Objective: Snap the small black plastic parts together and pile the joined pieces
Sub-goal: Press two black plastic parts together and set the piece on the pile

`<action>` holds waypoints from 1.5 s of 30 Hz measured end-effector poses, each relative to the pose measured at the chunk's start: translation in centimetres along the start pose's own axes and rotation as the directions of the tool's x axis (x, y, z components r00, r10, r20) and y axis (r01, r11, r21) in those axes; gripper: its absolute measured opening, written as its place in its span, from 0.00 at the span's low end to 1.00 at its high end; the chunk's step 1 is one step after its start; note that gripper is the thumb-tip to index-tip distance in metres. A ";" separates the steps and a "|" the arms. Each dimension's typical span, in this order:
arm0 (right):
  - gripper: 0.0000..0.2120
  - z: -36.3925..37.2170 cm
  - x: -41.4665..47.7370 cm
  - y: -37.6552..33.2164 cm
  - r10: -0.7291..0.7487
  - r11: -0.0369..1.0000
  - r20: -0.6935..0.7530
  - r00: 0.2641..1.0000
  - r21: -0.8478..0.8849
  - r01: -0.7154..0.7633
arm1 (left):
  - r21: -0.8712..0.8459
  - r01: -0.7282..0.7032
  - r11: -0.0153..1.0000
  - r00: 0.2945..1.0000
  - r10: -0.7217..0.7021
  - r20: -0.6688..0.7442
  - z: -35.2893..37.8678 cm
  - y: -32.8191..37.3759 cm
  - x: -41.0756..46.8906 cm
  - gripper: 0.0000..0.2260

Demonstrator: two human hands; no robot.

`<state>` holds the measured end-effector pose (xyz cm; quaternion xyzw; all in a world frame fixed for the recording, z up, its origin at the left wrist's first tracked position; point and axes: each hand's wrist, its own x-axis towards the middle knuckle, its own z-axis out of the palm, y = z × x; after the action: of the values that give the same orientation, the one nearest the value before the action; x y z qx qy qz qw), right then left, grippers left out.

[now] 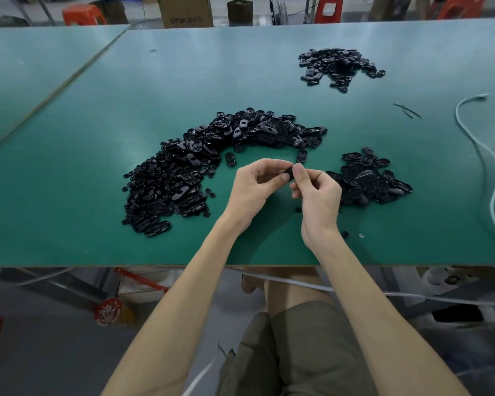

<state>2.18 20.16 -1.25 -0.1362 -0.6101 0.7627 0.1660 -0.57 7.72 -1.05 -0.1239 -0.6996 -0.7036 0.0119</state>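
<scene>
My left hand [253, 185] and my right hand [316, 195] meet above the green table [97, 138], both pinching one small black plastic part [288, 174] between thumbs and fingertips. Most of that part is hidden by my fingers. A large curved heap of loose black oval parts [200, 164] spreads to the left and behind my hands. A smaller pile of black pieces [369, 181] lies just right of my right hand. A third pile [337, 67] sits at the far right.
A white cable [486, 164] snakes along the right side of the table. Thin black strips [407, 110] lie near it. Two stray black bits [345, 234] rest by my right wrist. Cardboard boxes and red stools stand beyond the far edge.
</scene>
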 end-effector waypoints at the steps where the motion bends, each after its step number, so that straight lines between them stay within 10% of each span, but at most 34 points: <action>1: 0.09 0.0 0.0 0.0 0.003 1.000 0.001 1.000 0.001 -0.003 | 0.002 0.002 1.000 1.000 -0.002 0.000 0.0 0.0 0.0 0.09; 26: 0.07 0.2 0.3 0.2 -0.001 1.000 -0.008 1.000 -0.010 0.001 | 0.318 -0.035 0.947 0.994 0.065 -0.085 2.6 4.5 2.7 0.08; 33: 0.06 -0.2 -0.1 0.2 -0.066 0.978 0.073 0.995 -0.195 0.079 | 0.439 -0.165 0.883 0.983 0.109 0.149 8.3 6.8 3.8 0.06; 37: 0.13 -0.6 -0.5 -0.3 -0.053 0.997 0.086 0.995 0.054 0.049 | 0.496 -0.150 0.855 0.979 0.057 0.197 9.0 5.8 3.4 0.09; 45: 0.08 0.1 -0.2 0.1 -0.013 0.997 0.000 1.000 -0.078 0.013 | 0.697 0.037 0.716 0.988 0.076 -0.131 1.5 3.9 3.3 0.15</action>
<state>2.29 19.99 -1.28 -0.1389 -0.6402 0.7372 0.1656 -2.76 9.68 3.40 -0.0644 -0.9087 -0.3955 0.1175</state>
